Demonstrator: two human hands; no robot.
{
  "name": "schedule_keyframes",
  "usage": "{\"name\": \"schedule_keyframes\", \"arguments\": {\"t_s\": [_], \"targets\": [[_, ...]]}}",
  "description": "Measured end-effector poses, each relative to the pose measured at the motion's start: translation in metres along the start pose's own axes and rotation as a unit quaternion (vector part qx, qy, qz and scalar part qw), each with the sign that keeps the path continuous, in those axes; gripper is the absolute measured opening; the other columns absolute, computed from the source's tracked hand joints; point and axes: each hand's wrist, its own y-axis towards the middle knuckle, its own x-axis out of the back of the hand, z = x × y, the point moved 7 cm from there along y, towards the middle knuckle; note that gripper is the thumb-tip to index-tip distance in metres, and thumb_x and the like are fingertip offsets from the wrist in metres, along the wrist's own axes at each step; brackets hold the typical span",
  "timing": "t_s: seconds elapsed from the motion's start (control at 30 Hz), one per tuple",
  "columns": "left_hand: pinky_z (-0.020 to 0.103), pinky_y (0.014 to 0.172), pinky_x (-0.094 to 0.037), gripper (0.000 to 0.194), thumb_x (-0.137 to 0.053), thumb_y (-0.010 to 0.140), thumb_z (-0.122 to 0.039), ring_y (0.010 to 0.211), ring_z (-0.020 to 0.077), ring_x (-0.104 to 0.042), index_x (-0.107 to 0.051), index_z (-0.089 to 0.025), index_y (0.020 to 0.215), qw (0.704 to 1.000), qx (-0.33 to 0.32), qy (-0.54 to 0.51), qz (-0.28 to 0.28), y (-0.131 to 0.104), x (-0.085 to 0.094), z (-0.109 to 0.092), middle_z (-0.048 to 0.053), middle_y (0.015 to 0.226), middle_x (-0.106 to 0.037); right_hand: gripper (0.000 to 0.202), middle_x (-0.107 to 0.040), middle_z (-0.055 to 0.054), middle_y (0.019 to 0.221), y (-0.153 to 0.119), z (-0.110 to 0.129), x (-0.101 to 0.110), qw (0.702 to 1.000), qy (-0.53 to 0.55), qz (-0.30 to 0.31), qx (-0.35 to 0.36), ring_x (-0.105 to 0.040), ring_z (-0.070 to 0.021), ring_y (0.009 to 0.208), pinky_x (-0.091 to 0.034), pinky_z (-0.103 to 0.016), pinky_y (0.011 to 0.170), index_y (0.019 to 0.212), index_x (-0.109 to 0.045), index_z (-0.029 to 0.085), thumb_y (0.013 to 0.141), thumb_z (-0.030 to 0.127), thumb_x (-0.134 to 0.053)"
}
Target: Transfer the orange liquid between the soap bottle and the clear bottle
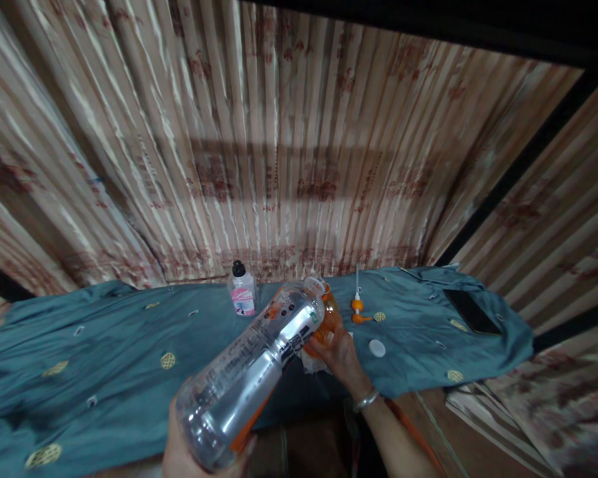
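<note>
"What is the left hand (175, 446) doing over there?"

"It is wrapped around the lower end of a big clear bottle (252, 372), fingers closed on it. The bottle leans, its base in that hand and its neck up by the right hand (339, 357)."

"And the right hand, is it holding anything?"

"Yes, it is curled around an orange bottle (327, 320), just past the fingers. The clear bottle's mouth overlaps it from here, so I cannot tell whether the two touch, or whether any liquid is passing. There is a silver bracelet (366, 400) on that wrist, and something white and crumpled (313, 364) just below the orange bottle."

"What lies to the right of the right hand?"

"A white disc (377, 348) close by, flat on the teal cloth (129, 345). A little beyond it is an orange and white pump head (357, 307), its thin tube pointing away from the person. Well apart, farther right, lies a dark phone-like slab (471, 311)."

"And beyond the left hand?"

"A small bottle (242, 295) with a pink label and black cap, upright on the cloth, with the patterned curtain (279, 133) behind it."
</note>
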Motion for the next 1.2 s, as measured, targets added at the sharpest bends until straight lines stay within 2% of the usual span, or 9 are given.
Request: {"name": "schedule_keyframes", "arguments": {"t_s": [0.17,0.27,0.4,0.5,0.63,0.8,0.97,1.1,1.2], "targets": [[0.078,0.118,-0.067,0.08,-0.097,0.076,-0.061,0.122,0.0473,-0.087,-0.071,-0.025,0.143,1.0,0.0,-0.005,0.001,0.0003,0.0004,0.0023,0.017,0.132,-0.085,0.061,-0.095,-0.019,0.116,0.0005,0.0004,-0.0019,0.997,0.05,0.032,-0.048,-0.094,-0.0456,0.109,-0.079,-0.065,0.101,0.13,-0.074,0.023,0.085,0.061,-0.09],[0.074,0.12,-0.068,0.079,-0.097,0.076,-0.06,0.122,0.0451,-0.087,-0.072,-0.025,0.141,1.0,-0.003,-0.006,0.006,0.0004,-0.0004,0.0041,0.017,0.131,-0.085,0.055,-0.095,-0.017,0.117,0.0005,0.0029,-0.0013,0.997,0.054,0.033,-0.053,-0.094,-0.0437,0.111,-0.079,-0.066,0.104,0.13,-0.073,0.027,0.086,0.057,-0.088],[0.075,0.12,-0.067,0.077,-0.096,0.078,-0.055,0.125,0.0462,-0.087,-0.071,-0.026,0.144,1.0,-0.003,-0.003,0.005,-0.0001,0.0001,0.0055,0.017,0.135,-0.086,0.057,-0.096,-0.017,0.12,0.0009,0.0047,0.0001,0.996,0.07,0.03,-0.05,-0.094,-0.0447,0.113,-0.078,-0.069,0.105,0.131,-0.074,0.026,0.085,0.055,-0.09],[0.072,0.116,-0.07,0.08,-0.097,0.076,-0.057,0.12,0.0454,-0.089,-0.07,-0.025,0.144,1.0,0.001,-0.003,0.01,-0.0009,-0.0008,0.0053,0.017,0.132,-0.086,0.057,-0.096,-0.018,0.121,0.0016,0.0065,0.0007,0.994,0.09,0.033,-0.048,-0.095,-0.0447,0.113,-0.079,-0.068,0.105,0.13,-0.076,0.025,0.083,0.054,-0.091],[0.069,0.107,-0.075,0.071,-0.094,0.081,-0.056,0.115,0.0437,-0.09,-0.072,-0.027,0.142,1.0,-0.027,0.006,-0.003,-0.0014,0.0005,-0.001,0.013,0.127,-0.088,0.056,-0.096,-0.017,0.116,0.0016,0.0056,0.0017,0.994,0.079,0.026,-0.068,-0.095,-0.0454,0.109,-0.079,-0.067,0.102,0.127,-0.077,0.025,0.081,0.053,-0.093],[0.066,0.105,-0.076,0.073,-0.093,0.08,-0.051,0.118,0.0432,-0.09,-0.07,-0.027,0.145,0.999,-0.031,0.02,0.008,-0.0004,-0.001,-0.0022,0.013,0.131,-0.088,0.058,-0.096,-0.017,0.118,0.0019,0.0062,-0.0008,0.994,0.087,0.041,-0.057,-0.094,-0.0437,0.111,-0.079,-0.064,0.104,0.131,-0.074,0.024,0.082,0.052,-0.09],[0.06,0.109,-0.075,0.075,-0.093,0.08,-0.055,0.119,0.0414,-0.09,-0.07,-0.024,0.144,1.0,-0.027,0.01,0.009,-0.0004,-0.0011,0.0,0.014,0.131,-0.088,0.055,-0.095,-0.016,0.118,0.0018,0.004,-0.0012,0.995,0.072,0.039,-0.053,-0.094,-0.0427,0.112,-0.079,-0.064,0.105,0.13,-0.075,0.025,0.084,0.051,-0.09],[0.066,0.115,-0.072,0.082,-0.096,0.078,-0.065,0.122,0.0447,-0.089,-0.071,-0.023,0.143,1.0,-0.008,0.008,0.004,0.0,-0.0009,0.0021,0.018,0.132,-0.087,0.06,-0.095,-0.02,0.117,0.001,0.0033,-0.0015,0.995,0.076,0.031,-0.05,-0.094,-0.046,0.111,-0.078,-0.067,0.104,0.131,-0.074,0.022,0.082,0.054,-0.089],[0.074,0.114,-0.071,0.081,-0.097,0.077,-0.064,0.12,0.0477,-0.089,-0.071,-0.024,0.142,1.0,-0.008,-0.002,0.002,0.0007,-0.0011,-0.0008,0.017,0.13,-0.087,0.067,-0.095,-0.023,0.119,0.0009,0.0033,-0.0001,0.996,0.069,0.019,-0.051,-0.094,-0.0489,0.113,-0.077,-0.069,0.105,0.132,-0.075,0.019,0.081,0.06,-0.09]]}}
